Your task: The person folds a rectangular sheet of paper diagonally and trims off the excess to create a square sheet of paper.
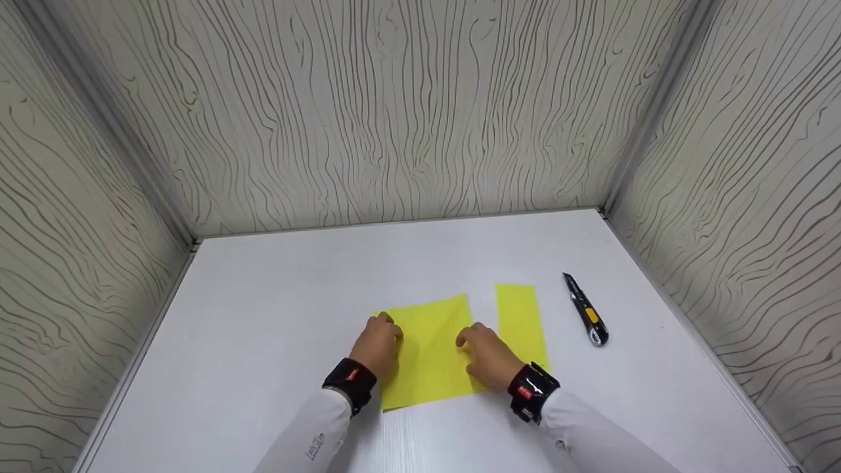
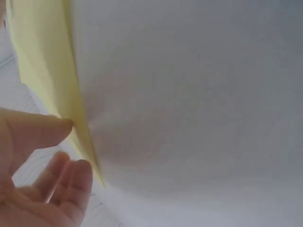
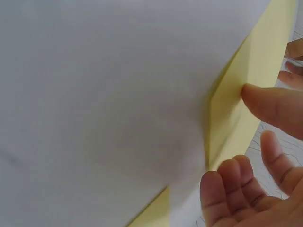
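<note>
A yellow sheet of paper [image 1: 430, 348] lies on the white table between both hands, with a faint slanting crease toward its far right corner. My left hand [image 1: 379, 345] rests over the sheet's left edge; in the left wrist view its thumb [image 2: 42, 131] touches the paper while the other fingers stay loosely bent, apart from the thumb. On the right side of the sheet is my right hand [image 1: 489, 355]. Its thumb [image 3: 272, 106] touches the paper in the right wrist view, and the remaining fingers curve loosely near the edge, pinching nothing visible.
A narrow yellow paper strip [image 1: 517, 312] lies right of the sheet, its near end by the right wrist. Farther right is a black utility knife [image 1: 585, 309] with a yellow slider. Wood-patterned panels [image 1: 407, 118] enclose the white table [image 1: 276, 289] at the back and sides.
</note>
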`<action>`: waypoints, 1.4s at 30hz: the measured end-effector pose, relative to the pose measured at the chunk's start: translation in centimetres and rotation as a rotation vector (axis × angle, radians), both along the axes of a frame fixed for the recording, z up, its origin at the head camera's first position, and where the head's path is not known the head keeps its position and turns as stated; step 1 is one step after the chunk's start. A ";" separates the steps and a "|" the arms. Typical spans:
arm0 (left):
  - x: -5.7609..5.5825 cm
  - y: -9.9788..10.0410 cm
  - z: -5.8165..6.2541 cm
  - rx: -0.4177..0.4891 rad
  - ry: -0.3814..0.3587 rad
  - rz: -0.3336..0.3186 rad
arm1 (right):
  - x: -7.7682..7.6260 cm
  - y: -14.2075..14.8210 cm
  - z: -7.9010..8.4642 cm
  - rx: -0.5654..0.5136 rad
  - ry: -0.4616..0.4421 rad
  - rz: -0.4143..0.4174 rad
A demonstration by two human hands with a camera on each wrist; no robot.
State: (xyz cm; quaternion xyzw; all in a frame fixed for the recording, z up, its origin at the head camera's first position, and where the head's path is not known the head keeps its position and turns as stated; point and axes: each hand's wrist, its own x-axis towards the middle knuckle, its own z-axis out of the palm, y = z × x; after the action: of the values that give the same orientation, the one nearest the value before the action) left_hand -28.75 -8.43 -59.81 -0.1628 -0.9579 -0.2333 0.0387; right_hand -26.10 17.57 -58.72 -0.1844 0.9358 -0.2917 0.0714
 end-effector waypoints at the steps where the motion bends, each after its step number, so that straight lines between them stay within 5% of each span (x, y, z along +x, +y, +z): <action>1: 0.1 0.1 -0.1 -0.019 0.004 -0.018 | 0.0 -0.1 0.0 -0.005 -0.007 0.036; 7: 0.8 1.1 -0.1 -0.115 -0.040 -0.107 | -0.2 -0.9 -0.3 0.057 -0.025 0.169; 16: 1.4 1.6 0.1 -0.153 -0.027 -0.209 | -0.3 -2.3 -0.5 0.232 0.047 0.226; 29: 1.4 1.8 0.0 -0.209 0.036 -0.264 | -0.4 -3.2 -1.8 0.419 0.261 0.181; 36: 2.0 0.7 0.7 -0.282 -0.015 -0.328 | -0.6 -3.5 -1.8 0.423 0.243 0.138; 42: 2.3 -1.2 0.1 -0.307 0.059 -0.442 | -1.6 -3.1 -1.6 0.458 0.226 0.066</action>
State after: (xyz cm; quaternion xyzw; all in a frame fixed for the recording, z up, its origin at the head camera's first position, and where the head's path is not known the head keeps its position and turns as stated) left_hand -26.43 -9.67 -59.76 -0.3786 -0.9218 -0.0831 -0.0101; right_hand -27.71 14.50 -60.33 -0.2252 0.9730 -0.0472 0.0157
